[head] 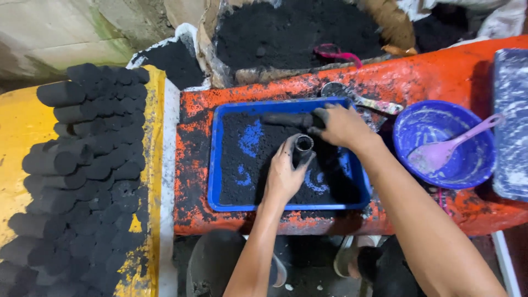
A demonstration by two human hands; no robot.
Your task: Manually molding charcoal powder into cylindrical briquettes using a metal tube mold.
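A blue tray (215, 165) holding black powder rests on an orange bench. My left hand (283, 175) grips an upright metal tube mould (303, 145) standing in the powder. My right hand (341, 125), blackened at the fingertips, holds a black cylindrical briquette (286, 119) lying sideways over the far part of the tray, just behind the tube. Bare blue patches show through the powder.
A blue bowl (410, 129) with a pink spoon (448, 147) sits right of the tray. Several stacked black briquettes (88, 165) fill a yellow board at left. Bags of black powder (286, 33) stand behind the bench, a grey-white slab (511, 121) at far right.
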